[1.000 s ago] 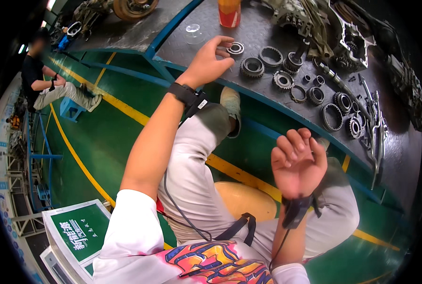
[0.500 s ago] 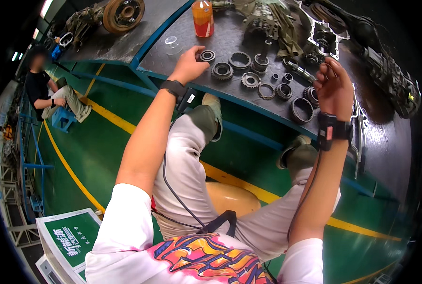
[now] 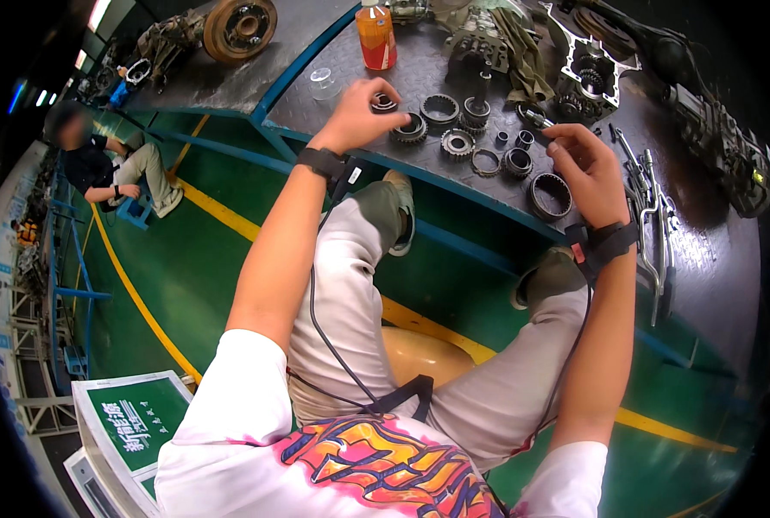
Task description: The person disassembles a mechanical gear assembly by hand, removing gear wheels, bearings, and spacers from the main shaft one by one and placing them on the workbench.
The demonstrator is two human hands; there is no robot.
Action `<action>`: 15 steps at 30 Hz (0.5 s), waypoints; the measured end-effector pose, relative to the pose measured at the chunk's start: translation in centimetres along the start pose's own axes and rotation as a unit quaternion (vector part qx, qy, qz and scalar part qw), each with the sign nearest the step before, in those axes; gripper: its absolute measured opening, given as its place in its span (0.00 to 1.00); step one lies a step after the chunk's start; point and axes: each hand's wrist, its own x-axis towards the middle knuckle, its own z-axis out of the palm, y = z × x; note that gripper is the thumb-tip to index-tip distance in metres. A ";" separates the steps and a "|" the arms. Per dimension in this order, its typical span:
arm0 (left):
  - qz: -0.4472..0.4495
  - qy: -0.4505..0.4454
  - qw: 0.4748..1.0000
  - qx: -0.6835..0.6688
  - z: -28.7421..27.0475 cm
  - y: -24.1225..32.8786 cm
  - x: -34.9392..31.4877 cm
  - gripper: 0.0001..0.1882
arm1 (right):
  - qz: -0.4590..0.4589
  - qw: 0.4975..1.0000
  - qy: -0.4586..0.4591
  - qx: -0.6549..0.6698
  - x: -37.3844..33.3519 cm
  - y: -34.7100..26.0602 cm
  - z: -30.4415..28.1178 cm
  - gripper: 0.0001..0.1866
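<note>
My left hand (image 3: pixel 361 117) is over the front edge of the bench, its fingers curved and the thumb apart from them. A ball bearing (image 3: pixel 383 103) shows between them, and the thumb tip is beside a toothed gear ring (image 3: pixel 409 129). I see no firm hold there. My right hand (image 3: pixel 589 169) is half curled, thumb and forefinger apart. Its fingertips overlap the near end of a metal shaft (image 3: pixel 534 117); whether they touch it is unclear. Below that hand stands a large toothed sleeve (image 3: pixel 550 196). Between the hands are a gear (image 3: pixel 457 145), a thin ring (image 3: pixel 486 162) and another gear (image 3: pixel 518 161).
An orange drink bottle (image 3: pixel 375 39) and a clear cup (image 3: pixel 323 83) stand behind my left hand. An open gearbox housing (image 3: pixel 589 73), long metal rods (image 3: pixel 653 216) and a large transmission casing (image 3: pixel 717 142) are to the right. A person (image 3: pixel 117 168) sits at far left.
My right hand has come down and left, toward the shaft and large sleeve. My left hand has moved slightly right, its thumb now at the gear ring. The whole view has shifted a little.
</note>
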 end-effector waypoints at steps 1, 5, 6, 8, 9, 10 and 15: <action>0.002 -0.002 1.000 0.002 -0.1 0.5 -0.7 0.28 | 0.015 1.000 -0.002 -0.008 -0.2 -0.1 -0.5 0.10; 0.028 -0.122 0.989 0.075 -0.6 0.7 -1.7 0.25 | -0.009 1.000 -0.002 -0.024 -0.7 -0.1 -0.5 0.10; 0.016 -0.129 0.989 0.071 -0.4 0.3 -1.6 0.24 | -0.009 1.000 0.000 -0.025 -0.9 -0.2 -0.5 0.10; -0.013 -0.154 0.987 0.045 -0.4 0.8 -1.0 0.22 | 0.006 1.000 -0.010 -0.028 -1.2 -0.4 -0.3 0.10; -0.011 -0.158 0.987 0.035 0.1 0.6 -0.7 0.22 | 0.001 1.000 -0.013 -0.027 -1.4 -0.4 -0.5 0.09; -0.009 -0.160 0.987 0.027 0.2 0.5 -0.5 0.21 | -0.001 1.000 -0.009 -0.028 -1.5 -0.4 -0.5 0.09; -0.016 -0.168 0.985 0.027 0.0 2.4 1.1 0.18 | 0.009 1.000 -0.007 -0.013 -2.1 0.2 -0.9 0.09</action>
